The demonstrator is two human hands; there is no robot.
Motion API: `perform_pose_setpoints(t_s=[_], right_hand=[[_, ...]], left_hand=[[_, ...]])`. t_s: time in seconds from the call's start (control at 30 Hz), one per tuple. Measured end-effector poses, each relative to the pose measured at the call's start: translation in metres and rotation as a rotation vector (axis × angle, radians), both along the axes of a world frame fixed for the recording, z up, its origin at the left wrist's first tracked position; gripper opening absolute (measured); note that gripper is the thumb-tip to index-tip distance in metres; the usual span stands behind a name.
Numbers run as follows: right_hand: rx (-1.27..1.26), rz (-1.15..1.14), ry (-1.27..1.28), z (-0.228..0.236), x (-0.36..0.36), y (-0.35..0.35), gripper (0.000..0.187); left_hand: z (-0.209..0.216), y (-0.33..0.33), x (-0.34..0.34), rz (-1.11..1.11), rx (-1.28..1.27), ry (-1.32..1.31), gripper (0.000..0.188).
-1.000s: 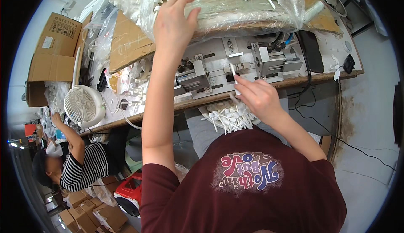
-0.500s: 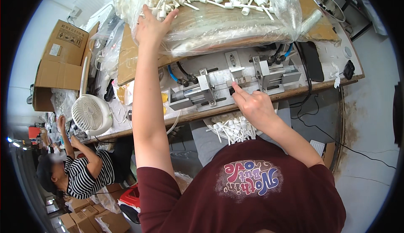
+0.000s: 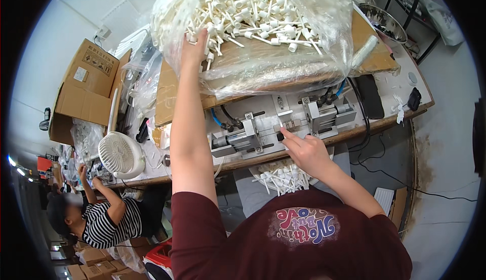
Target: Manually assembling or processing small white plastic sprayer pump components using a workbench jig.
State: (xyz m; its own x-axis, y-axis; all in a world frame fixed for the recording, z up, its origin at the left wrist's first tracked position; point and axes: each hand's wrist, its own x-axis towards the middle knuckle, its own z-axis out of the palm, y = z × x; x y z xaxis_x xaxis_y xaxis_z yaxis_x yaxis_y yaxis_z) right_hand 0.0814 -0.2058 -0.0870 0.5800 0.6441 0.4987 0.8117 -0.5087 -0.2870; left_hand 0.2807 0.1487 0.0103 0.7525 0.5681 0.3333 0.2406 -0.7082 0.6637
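The small white plastic piece [image 3: 280, 128] sits in the gap between the two clamp blocks of the metal fixture [image 3: 283, 125], at the middle of the bench. It is too small to make out clearly; its long axis looks to run up and away from the person, toward the back of the bench. The right hand [image 3: 306, 152] has its forefinger stretched out onto the piece, the other fingers curled loosely; whether it pinches the piece or only presses it, I cannot tell.

The left hand [image 3: 194, 47] is far out over the bench, arm nearly straight, fingers spread against the clear plastic bag [image 3: 263, 72]. That bag is heaped with white stemmed parts [image 3: 253, 12] lying every which way, and rests on a cardboard sheet [image 3: 169, 95].

Just below the bench edge, by the right wrist, a tray of the same white parts [image 3: 281, 176]. Left along the bench stand a white fan [image 3: 120, 154] and an open carton [image 3: 83, 90], with a person in a striped shirt [image 3: 104, 224] beneath.
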Motion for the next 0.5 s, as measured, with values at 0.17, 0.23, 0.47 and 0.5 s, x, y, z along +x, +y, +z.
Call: perform_pose_setpoints(t_s=[0.17, 0.23, 0.47, 0.5], right_hand=[[0.043, 0.07, 0.099, 0.002, -0.009, -0.003, 0.02], [0.071, 0.149, 0.147, -0.006, -0.012, -0.005, 0.023], [0.002, 0.324, 0.261, -0.024, -0.03, -0.003, 0.024], [-0.001, 0.325, 0.271, -0.024, -0.031, -0.004, 0.024]], left_hand=[[0.004, 0.002, -0.003, -0.111, -0.006, 0.018, 0.103], [0.003, -0.013, -0.009, -0.128, 0.01, 0.025, 0.098], [-0.006, -0.065, -0.026, 0.019, 0.312, 0.087, 0.08], [0.001, -0.071, -0.029, -0.068, 0.234, 0.136, 0.076]])
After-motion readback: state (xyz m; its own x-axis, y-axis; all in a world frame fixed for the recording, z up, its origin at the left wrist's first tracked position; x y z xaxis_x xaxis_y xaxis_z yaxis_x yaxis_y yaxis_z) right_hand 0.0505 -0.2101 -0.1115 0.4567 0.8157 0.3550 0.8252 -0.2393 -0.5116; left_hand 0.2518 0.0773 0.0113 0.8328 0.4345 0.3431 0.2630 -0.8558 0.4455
